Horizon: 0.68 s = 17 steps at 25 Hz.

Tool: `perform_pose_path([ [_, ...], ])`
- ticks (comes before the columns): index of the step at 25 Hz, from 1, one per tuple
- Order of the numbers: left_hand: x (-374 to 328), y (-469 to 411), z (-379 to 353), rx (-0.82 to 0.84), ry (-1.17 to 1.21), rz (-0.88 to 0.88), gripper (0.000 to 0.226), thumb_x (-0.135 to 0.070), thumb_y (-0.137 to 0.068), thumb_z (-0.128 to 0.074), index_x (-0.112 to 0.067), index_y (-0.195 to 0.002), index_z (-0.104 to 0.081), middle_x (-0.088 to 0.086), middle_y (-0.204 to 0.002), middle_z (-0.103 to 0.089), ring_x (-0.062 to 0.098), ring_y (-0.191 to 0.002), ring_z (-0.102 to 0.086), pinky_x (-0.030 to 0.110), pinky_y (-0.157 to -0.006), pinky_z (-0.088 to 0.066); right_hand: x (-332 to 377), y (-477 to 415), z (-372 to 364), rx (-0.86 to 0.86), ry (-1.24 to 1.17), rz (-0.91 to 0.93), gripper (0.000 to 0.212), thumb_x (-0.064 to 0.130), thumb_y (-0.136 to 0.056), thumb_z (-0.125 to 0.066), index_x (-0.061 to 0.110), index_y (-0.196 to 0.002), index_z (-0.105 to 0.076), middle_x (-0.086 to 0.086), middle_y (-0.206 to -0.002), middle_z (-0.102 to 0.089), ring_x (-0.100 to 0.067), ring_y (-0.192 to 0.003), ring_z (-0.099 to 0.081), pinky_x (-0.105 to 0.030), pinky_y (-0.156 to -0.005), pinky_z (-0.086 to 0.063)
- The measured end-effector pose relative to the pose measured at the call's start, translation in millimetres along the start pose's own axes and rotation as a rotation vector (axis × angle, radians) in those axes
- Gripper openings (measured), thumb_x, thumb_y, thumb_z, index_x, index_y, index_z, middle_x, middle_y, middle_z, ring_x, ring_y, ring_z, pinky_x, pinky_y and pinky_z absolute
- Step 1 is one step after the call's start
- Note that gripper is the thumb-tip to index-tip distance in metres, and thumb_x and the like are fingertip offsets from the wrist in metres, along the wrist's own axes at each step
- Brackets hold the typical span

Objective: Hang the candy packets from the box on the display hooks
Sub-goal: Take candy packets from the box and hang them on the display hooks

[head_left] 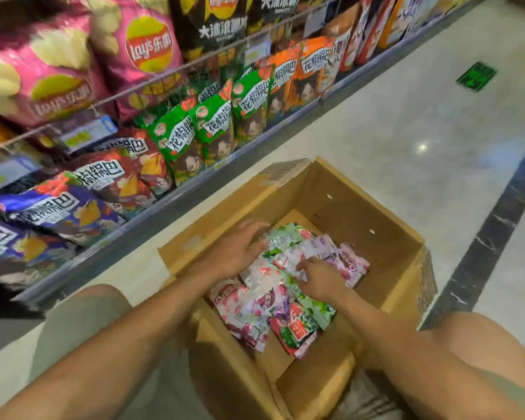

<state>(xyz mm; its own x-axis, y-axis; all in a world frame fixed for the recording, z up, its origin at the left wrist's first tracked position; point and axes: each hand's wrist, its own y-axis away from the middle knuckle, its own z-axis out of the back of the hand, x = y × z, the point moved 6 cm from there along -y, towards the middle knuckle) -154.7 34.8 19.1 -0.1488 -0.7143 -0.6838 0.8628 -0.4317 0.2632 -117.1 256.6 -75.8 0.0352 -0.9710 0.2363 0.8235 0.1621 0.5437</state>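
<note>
An open cardboard box [358, 207] stands on the floor between my knees. Inside lies a loose pile of candy packets [273, 301] in pink, purple, green and red. My left hand [240, 250] reaches into the box with fingers spread, resting on the far left packets. My right hand [319, 278] is over the middle of the pile, its fingertips pinching the edge of a pale packet [288, 262]. No display hooks for candy are in view.
To the left runs a shelf rack [152, 213] with hanging and stacked snack bags: pink chip bags [146, 43] up top, green bags [194, 128] and purple ones [52, 213] lower. Pale tiled floor [406, 116] with a dark stripe lies to the right.
</note>
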Motion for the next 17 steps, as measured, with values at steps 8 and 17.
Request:
perform_pose_path([
  [8, 34, -14, 2, -0.043, 0.928, 0.331, 0.060, -0.061, -0.108, -0.023, -0.024, -0.134, -0.063, 0.001, -0.138, -0.066, 0.025, -0.127, -0.063, 0.049, -0.106, -0.053, 11, -59, -56, 0.123, -0.226, -0.137, 0.044, 0.016, -0.096, -0.056, 0.016, -0.140, -0.054, -0.016, -0.132, -0.064, -0.028, -0.100, -0.061, -0.034, -0.078, -0.050],
  [17, 26, -27, 13, -0.038, 0.998, 0.296, 0.072, -0.068, -0.105, -0.015, -0.023, -0.136, -0.062, 0.002, -0.138, -0.065, 0.024, -0.126, -0.063, 0.048, -0.105, -0.053, 30, -83, -83, -0.012, -0.398, -0.288, 0.024, 0.030, -0.100, -0.056, 0.013, -0.115, -0.063, -0.007, -0.113, -0.067, -0.031, -0.108, -0.065, -0.037, -0.088, -0.053],
])
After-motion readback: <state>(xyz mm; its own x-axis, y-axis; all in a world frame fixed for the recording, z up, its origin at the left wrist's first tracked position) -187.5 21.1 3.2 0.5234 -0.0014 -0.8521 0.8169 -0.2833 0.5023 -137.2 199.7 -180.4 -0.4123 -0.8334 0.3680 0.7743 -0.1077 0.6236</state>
